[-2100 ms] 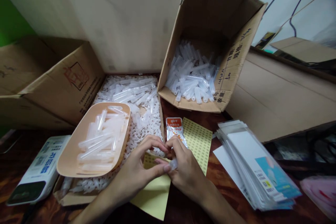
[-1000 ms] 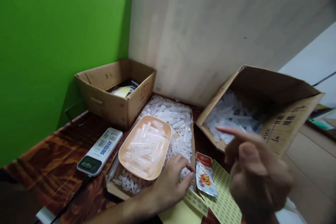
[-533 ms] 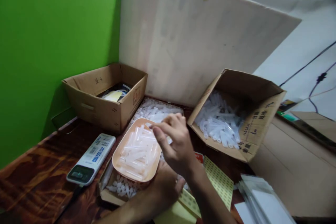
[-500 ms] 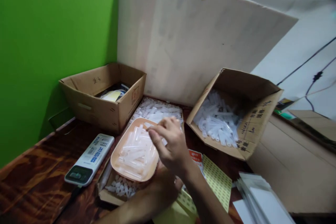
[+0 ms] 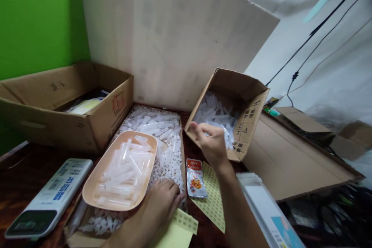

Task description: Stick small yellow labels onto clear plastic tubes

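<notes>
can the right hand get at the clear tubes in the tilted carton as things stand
Probably yes. The right hand is already at the open mouth of the tilted carton, and the clear tubes lie uncovered just past its fingers, with nothing between them.

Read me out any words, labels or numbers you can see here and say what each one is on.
None can be read for sure.
Tilted box: black characters, blurred.
Left box: red stamp, blurred.
Scale: blue lettering, blurred.
Sachet: orange print, too small.
Neither right hand nor left hand covers print.
</notes>
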Available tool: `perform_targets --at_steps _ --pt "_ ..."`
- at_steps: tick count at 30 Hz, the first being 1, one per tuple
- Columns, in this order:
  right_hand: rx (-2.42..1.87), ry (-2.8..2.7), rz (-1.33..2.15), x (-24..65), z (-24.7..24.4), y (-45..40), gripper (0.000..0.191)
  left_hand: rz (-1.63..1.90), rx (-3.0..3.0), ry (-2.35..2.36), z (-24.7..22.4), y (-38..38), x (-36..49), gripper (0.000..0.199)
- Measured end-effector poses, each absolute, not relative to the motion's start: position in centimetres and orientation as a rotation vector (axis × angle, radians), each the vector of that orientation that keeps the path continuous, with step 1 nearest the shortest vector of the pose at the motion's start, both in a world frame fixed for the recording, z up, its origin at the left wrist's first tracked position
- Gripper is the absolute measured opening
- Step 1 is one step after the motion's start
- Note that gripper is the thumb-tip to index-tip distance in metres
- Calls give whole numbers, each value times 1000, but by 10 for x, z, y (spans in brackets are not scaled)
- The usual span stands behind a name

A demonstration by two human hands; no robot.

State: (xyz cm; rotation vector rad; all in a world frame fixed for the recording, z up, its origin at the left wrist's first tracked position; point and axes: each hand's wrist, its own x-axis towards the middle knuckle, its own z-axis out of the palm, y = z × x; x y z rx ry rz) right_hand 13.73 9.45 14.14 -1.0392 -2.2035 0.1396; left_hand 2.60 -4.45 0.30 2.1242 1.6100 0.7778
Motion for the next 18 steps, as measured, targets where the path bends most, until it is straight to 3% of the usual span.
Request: perform_targets --at_steps 3,7,13,18 --pt "-1208 -2267 43 172 144 116 57 688 2146 1660 8 -46 25 24" --pt "-1372 -2452 59 190 131 128 19 665 2079 1652 14 -48 23 26" --pt "-1572 -2565 -13 178 123 132 20 647 2054 1565 18 -50 20 10" --pt "-1565 -2586 17 182 128 127 26 639 1981 1604 14 -50 20 10"
